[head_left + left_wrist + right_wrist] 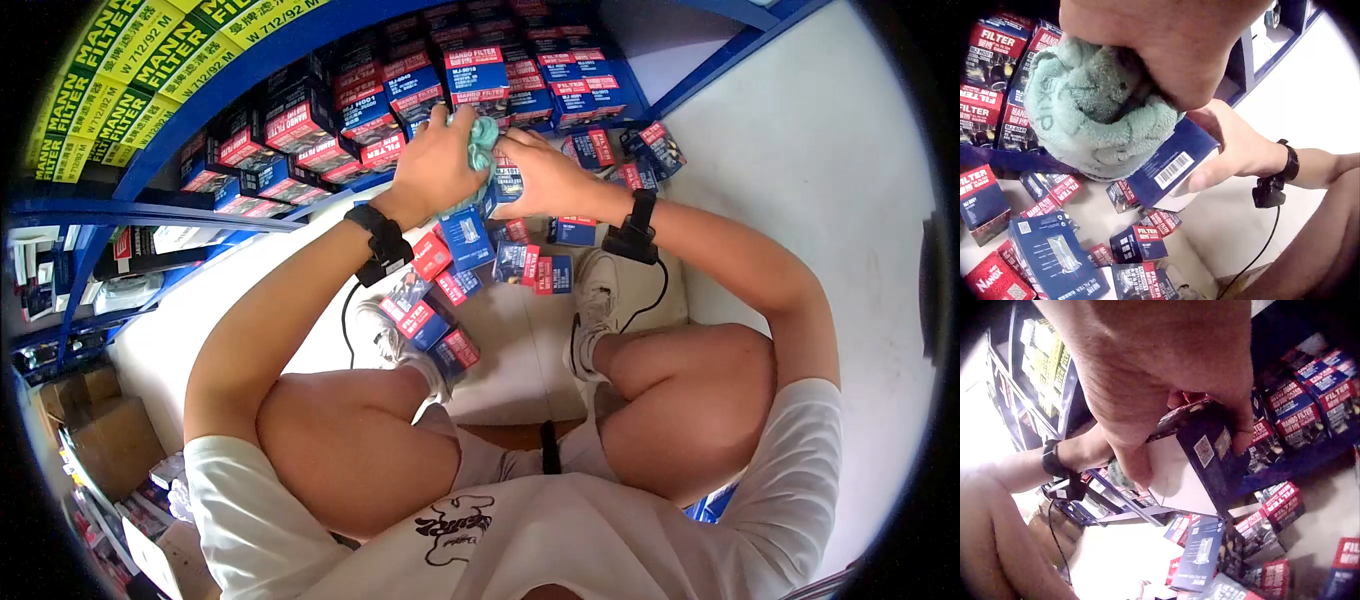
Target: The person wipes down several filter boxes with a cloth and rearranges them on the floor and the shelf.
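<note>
My left hand [435, 165] grips a bunched pale green towel [1094, 125]. My right hand [548, 178] holds a blue and red oil filter box [1175, 159], thumb on one side and fingers on the other. The towel lies against the box in the left wrist view. In the right wrist view the box [1194, 462] shows a white face and a dark blue face with a QR code. Both hands are in front of the lower shelf, above loose filter boxes on the floor.
Stacked filter boxes [300, 125] fill the blue shelf behind the hands. Several loose boxes [465, 240] lie on the pale floor between the person's feet, others [655, 148] at the right. Yellow and green boxes [130, 70] stand on the upper shelf. Cardboard cartons [110, 435] are at the left.
</note>
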### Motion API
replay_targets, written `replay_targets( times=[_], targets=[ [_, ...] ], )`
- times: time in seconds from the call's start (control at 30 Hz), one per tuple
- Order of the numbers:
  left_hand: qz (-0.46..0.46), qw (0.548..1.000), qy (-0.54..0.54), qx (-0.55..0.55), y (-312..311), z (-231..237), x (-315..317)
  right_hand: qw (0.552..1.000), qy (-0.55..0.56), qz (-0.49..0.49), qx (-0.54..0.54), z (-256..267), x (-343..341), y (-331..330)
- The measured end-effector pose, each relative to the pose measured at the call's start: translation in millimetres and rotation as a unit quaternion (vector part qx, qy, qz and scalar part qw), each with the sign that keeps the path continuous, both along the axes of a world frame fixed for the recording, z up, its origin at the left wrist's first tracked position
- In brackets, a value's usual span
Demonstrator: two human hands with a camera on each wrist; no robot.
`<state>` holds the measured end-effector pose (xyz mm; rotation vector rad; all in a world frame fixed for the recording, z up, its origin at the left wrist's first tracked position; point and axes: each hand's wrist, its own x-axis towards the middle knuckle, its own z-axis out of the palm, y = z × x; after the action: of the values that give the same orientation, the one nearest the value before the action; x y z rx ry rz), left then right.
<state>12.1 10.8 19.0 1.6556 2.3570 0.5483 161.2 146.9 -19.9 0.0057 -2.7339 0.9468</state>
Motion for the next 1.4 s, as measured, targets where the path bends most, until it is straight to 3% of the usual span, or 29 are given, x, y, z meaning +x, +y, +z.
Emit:
replay_targets(
  times=[0.03, 0.17, 0.33, 0.43, 0.5, 0.57, 0.67, 0.73, 0.77, 0.87, 0.97, 1.07, 1.1, 1.17, 1.4],
  targets=[
    [0.001, 1.0, 0.0, 0.0, 1, -2, -2, 0.998, -0.052, -0.021, -0.035, 5, 1, -3],
    [0.003, 1.0, 0.004, 0.015, 2, -6, -9, 0.995, -0.057, -0.026, -0.081, 13, 3, -1],
    [-0.045, 0.998, -0.03, -0.025, -6, -6, 4, 0.998, -0.012, -0.055, -0.04, 1, 0, 16],
    [-0.1, 0.995, -0.005, 0.012, -15, -14, 12, 0.997, -0.017, -0.065, -0.03, 6, 3, 16],
    [-0.089, 0.996, -0.006, -0.011, -13, -17, 6, 0.997, -0.063, -0.03, -0.034, 15, 6, 13],
    [-0.007, 1.0, -0.017, -0.005, -14, -15, -5, 0.998, -0.044, -0.02, -0.044, 20, 3, 10],
    [0.02, 1.0, -0.011, -0.014, -12, -22, -22, 0.993, -0.056, -0.005, -0.103, 26, 0, 12],
    [0.04, 0.998, -0.042, -0.014, -12, -19, -21, 0.998, -0.04, -0.039, -0.007, 22, -2, 18],
    [0.039, 0.998, -0.042, -0.014, -12, -19, -20, 0.998, -0.04, -0.039, -0.007, 19, -3, 21],
    [0.024, 0.997, -0.051, -0.055, -14, -16, -17, 0.99, -0.086, -0.041, -0.108, 17, -2, 27],
    [0.006, 0.998, -0.058, -0.011, -17, -21, -16, 0.974, -0.103, -0.043, -0.198, 6, 5, 29],
    [0.003, 0.996, -0.086, 0.004, -17, -17, -12, 0.966, -0.136, -0.062, -0.21, 4, 8, 31],
    [-0.005, 0.994, -0.105, 0.017, -16, -16, -10, 0.966, -0.136, -0.062, -0.21, 4, 8, 30],
    [-0.012, 0.992, -0.123, 0.029, -15, -15, -5, 0.993, -0.081, -0.029, -0.086, 4, 6, 29],
    [-0.031, 0.994, -0.078, 0.067, -10, -5, 10, 0.997, -0.028, -0.067, -0.027, -3, -3, 6]
  ],
)
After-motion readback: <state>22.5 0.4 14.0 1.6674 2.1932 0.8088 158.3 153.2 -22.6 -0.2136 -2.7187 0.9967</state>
